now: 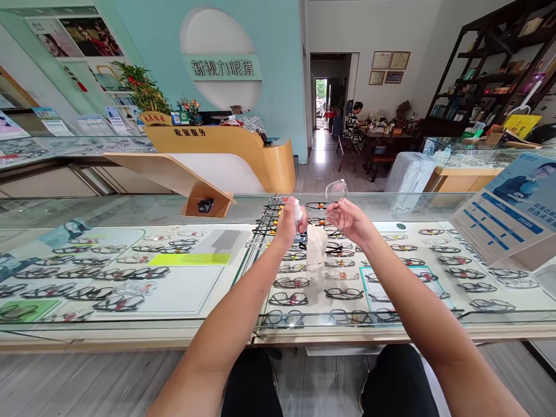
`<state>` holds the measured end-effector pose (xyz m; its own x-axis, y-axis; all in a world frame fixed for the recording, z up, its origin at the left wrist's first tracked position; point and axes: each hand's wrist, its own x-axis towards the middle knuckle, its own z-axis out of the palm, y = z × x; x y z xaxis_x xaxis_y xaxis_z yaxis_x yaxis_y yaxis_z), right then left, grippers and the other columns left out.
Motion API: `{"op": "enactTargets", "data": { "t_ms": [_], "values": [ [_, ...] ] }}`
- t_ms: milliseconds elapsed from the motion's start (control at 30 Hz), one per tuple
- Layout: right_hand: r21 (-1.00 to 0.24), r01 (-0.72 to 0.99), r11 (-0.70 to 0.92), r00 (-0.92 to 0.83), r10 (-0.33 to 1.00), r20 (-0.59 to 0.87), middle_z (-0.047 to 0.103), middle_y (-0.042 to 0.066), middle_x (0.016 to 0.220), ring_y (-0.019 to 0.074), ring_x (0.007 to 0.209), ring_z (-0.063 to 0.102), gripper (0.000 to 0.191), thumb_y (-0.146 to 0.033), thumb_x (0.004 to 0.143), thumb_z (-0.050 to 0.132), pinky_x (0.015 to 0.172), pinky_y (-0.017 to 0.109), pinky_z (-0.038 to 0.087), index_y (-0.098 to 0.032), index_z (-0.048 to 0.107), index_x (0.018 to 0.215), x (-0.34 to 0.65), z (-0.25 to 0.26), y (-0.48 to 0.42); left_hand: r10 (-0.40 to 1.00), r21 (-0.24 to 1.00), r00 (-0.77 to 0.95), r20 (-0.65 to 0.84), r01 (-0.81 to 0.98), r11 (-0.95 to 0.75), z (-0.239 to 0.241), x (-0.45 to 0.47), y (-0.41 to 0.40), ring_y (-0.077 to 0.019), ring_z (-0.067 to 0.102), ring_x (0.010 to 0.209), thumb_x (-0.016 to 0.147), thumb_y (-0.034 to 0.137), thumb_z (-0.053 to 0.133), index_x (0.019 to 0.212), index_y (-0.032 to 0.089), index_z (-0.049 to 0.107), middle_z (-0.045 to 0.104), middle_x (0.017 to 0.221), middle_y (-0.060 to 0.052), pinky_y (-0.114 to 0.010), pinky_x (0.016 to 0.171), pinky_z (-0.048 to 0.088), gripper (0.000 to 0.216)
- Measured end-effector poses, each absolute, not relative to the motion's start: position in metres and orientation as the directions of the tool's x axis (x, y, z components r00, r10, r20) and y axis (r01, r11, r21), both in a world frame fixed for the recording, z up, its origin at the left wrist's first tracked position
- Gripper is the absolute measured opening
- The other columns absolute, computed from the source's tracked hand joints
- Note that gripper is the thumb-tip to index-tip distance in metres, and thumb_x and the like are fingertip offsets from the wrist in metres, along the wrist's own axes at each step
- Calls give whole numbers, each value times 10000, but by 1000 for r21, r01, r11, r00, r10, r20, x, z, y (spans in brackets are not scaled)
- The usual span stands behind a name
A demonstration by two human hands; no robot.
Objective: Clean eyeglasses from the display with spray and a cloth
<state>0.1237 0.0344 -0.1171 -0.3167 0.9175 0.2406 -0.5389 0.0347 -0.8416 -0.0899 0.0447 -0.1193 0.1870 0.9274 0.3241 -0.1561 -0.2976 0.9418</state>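
In the head view, my left hand (286, 223) is wrapped round a small white spray bottle (297, 211), its top facing toward the other hand. My right hand (354, 220) pinches a pair of clear-lensed eyeglasses (336, 190), held up to the right of the bottle. A beige cloth (317, 245) is below and between both hands, over the glass counter (234, 292); whether it lies flat cannot be made out. Several eyeglass frames (344, 293) sit in rows under the glass, and more dark frames are partly hidden behind my hands.
A tilted wooden stand (174, 176) rises on the counter at left. A blue and white sign board (512, 208) stands at right. Beyond are a yellow reception desk (278, 162), a plastic-wrapped block (410, 180) and a seated person (354, 128) at a table.
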Motion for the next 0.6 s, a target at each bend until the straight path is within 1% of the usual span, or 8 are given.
{"op": "enactTargets", "data": {
  "t_ms": [67, 133, 233, 300, 367, 433, 500, 600],
  "values": [
    [-819, -572, 41, -265, 936, 232, 845, 0, 1021, 157, 882, 774, 424, -485, 781, 1027, 847, 276, 674, -264, 672, 853, 128, -117, 38, 925, 947, 236, 299, -190, -258, -119, -90, 45, -113, 328, 372, 794, 1127, 387, 479, 259, 464, 331, 400, 6, -314, 451, 274, 927],
    [-812, -583, 42, -252, 940, 230, 849, -5, 1015, 147, 874, 776, 432, -471, 772, 1040, 843, 260, 673, -261, 671, 847, 127, -117, 40, 908, 952, 285, 307, -98, -291, -122, -90, 44, -117, 348, 379, 799, 1118, 399, 468, 254, 494, 366, 399, -7, -319, 459, 263, 930],
    [-814, -580, 35, -288, 926, 245, 853, -11, 989, 145, 861, 776, 443, -480, 771, 1045, 813, 251, 667, -257, 665, 819, 121, -120, 37, 880, 915, 332, 341, 98, -391, -128, -86, 39, -118, 370, 438, 818, 1000, 613, 454, 227, 536, 440, 434, -18, -322, 503, 236, 859],
    [-815, -579, 22, -315, 916, 249, 852, -3, 979, 151, 870, 780, 448, -475, 767, 1048, 815, 254, 666, -251, 662, 810, 116, -121, 35, 876, 899, 326, 355, 140, -416, -131, -84, 37, -118, 374, 473, 820, 922, 701, 455, 217, 535, 468, 464, -17, -318, 523, 232, 812],
    [-814, -580, 10, -324, 914, 242, 851, 4, 979, 157, 883, 785, 455, -467, 759, 1053, 821, 259, 670, -247, 658, 813, 114, -122, 34, 890, 905, 276, 364, 120, -408, -131, -87, 40, -122, 385, 470, 856, 953, 619, 476, 223, 539, 461, 468, -12, -317, 521, 256, 827],
    [-812, -584, 2, -314, 922, 228, 851, -2, 995, 157, 890, 788, 443, -470, 768, 1046, 823, 264, 678, -251, 667, 830, 117, -122, 35, 914, 920, 138, 381, 47, -390, -129, -97, 50, -130, 423, 459, 885, 1001, 499, 523, 232, 559, 463, 480, -11, -313, 512, 305, 853],
    [-805, -593, -2, -291, 933, 212, 852, -8, 1017, 157, 896, 791, 408, -471, 788, 1031, 840, 274, 688, -259, 690, 860, 121, -122, 37, 925, 926, -86, 370, -47, -375, -126, -116, 67, -147, 506, 502, 912, 981, 471, 609, 237, 587, 525, 545, -21, -304, 525, 381, 812],
    [-793, -610, 0, -253, 948, 194, 853, -2, 1034, 164, 902, 797, 361, -453, 810, 1014, 859, 285, 699, -265, 719, 898, 128, -120, 40, 838, 944, -447, 313, 50, -326, -128, -154, 97, -176, 624, 683, 1016, 758, 494, 802, 239, 609, 648, 760, -45, -299, 648, 512, 573]
  ]
}}
